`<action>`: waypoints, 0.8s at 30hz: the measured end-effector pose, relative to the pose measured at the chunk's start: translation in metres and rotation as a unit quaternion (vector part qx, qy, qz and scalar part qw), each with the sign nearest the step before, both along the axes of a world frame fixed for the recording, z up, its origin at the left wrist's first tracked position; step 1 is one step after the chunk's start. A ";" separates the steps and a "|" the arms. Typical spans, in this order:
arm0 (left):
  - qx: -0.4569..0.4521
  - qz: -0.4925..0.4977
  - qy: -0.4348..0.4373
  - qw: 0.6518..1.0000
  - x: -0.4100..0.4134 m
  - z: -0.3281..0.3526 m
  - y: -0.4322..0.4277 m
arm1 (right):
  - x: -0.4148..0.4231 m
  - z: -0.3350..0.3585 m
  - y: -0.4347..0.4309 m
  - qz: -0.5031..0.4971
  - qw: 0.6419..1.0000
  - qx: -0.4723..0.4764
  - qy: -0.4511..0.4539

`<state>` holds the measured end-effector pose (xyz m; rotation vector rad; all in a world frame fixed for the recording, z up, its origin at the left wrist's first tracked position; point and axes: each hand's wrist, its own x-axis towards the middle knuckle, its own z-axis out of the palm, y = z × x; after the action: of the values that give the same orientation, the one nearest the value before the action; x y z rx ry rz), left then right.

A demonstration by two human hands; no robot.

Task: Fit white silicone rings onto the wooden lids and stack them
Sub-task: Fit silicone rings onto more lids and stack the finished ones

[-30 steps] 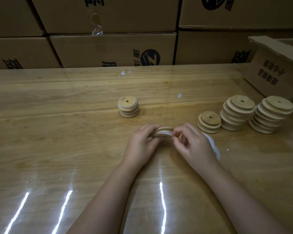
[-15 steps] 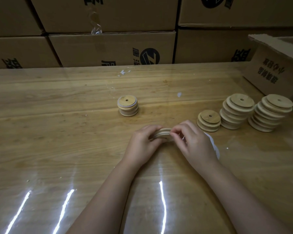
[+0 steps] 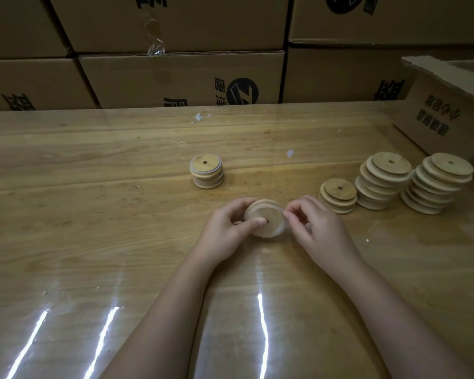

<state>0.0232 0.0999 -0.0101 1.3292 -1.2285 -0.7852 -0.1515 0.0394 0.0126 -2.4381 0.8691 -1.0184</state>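
My left hand [image 3: 225, 231] grips a round wooden lid [image 3: 267, 218], tilted so its face with the small centre hole looks toward me. A white silicone ring [image 3: 283, 227] runs around the lid's right edge. My right hand [image 3: 319, 228] pinches that ring at the lid's right side. A short stack of lids with white rings [image 3: 206, 170] stands behind my hands. To the right stand three stacks of bare wooden lids: a low one [image 3: 337, 195], a taller one [image 3: 383, 179] and another tall one [image 3: 437, 181].
The wooden table [image 3: 93, 214] lies under a glossy clear sheet. Stacked cardboard boxes [image 3: 181, 77] line its far edge. An open cardboard box [image 3: 446, 116] sits at the far right, close behind the lid stacks.
The lid has been tilted up from edge-on so that its flat face shows. My right hand's fingers have shifted to the ring at the lid's right rim.
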 end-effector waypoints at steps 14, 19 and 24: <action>0.008 -0.005 0.110 0.994 0.004 -0.006 0.002 | 0.004 -0.013 0.003 0.004 0.998 0.060 0.007; -0.001 0.001 0.180 0.984 0.006 -0.003 0.002 | 0.007 -0.023 0.002 0.021 0.986 0.161 -0.042; -0.012 -0.008 0.220 0.975 0.008 -0.003 0.003 | 0.011 -0.026 0.002 0.030 0.982 0.175 -0.072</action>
<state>0.0309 0.1030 -0.0128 1.0529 -0.8920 -1.0100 -0.1405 0.0413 -0.0133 -2.0595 0.8396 -0.9190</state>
